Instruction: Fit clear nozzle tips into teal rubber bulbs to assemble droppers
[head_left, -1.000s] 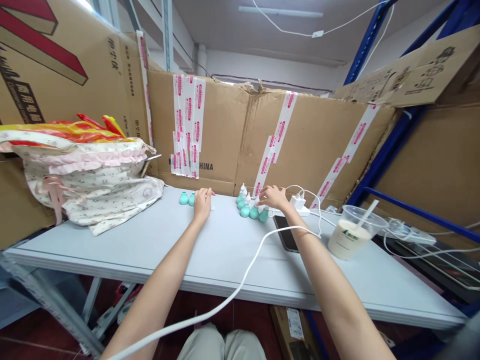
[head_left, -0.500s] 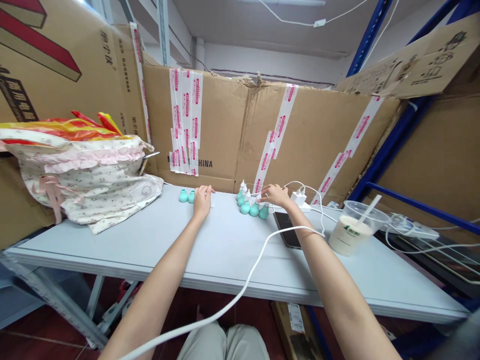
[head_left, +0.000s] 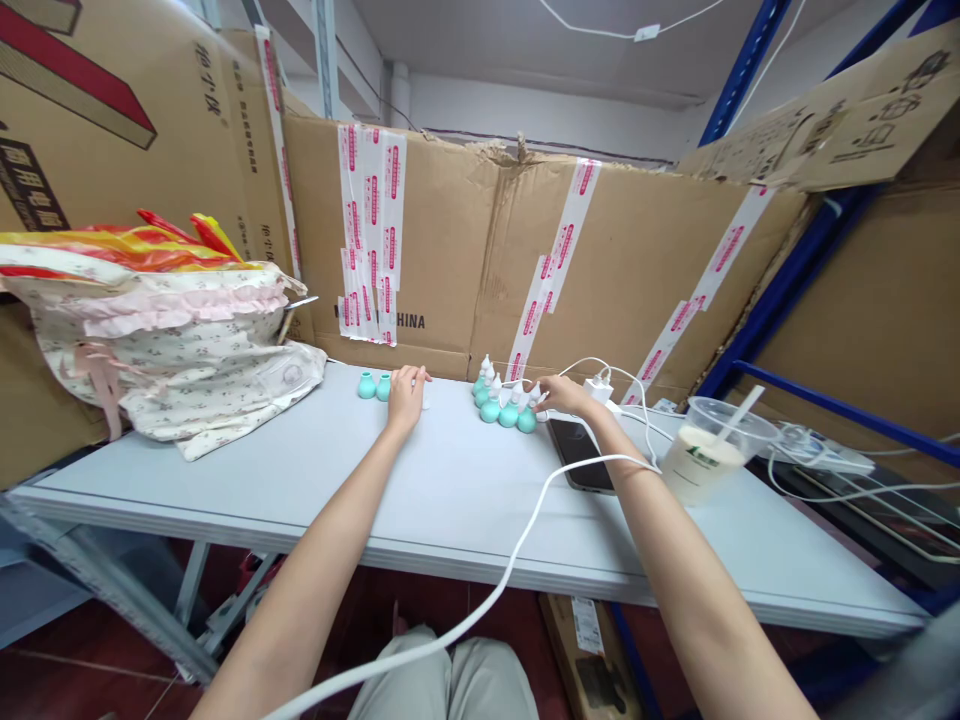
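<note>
Several small teal squeeze bulbs (head_left: 508, 415) with white nozzle tips stand in a cluster near the back of the table. At its right end my right hand (head_left: 564, 394) is closed, with its fingertips at the white nozzle (head_left: 534, 392) of the end bulb. Further left my left hand (head_left: 407, 398) rests low over the table with curled fingers. A bit of something white (head_left: 427, 402) shows beside it, and what lies under the fingers is hidden. Two teal bulbs (head_left: 367, 386) without visible tips sit just left of this hand.
A black phone (head_left: 581, 455) lies under my right forearm. A white cable (head_left: 517, 550) crosses in front of me from a charger (head_left: 598, 388). To the right stands a cup of milky drink (head_left: 701, 460); a floral cloth bag (head_left: 187, 350) sits left. Cardboard (head_left: 450, 260) walls the back.
My right hand has shifted slightly right, and the white nozzle on the end bulb now shows clearly. My left hand stays about where it was.
</note>
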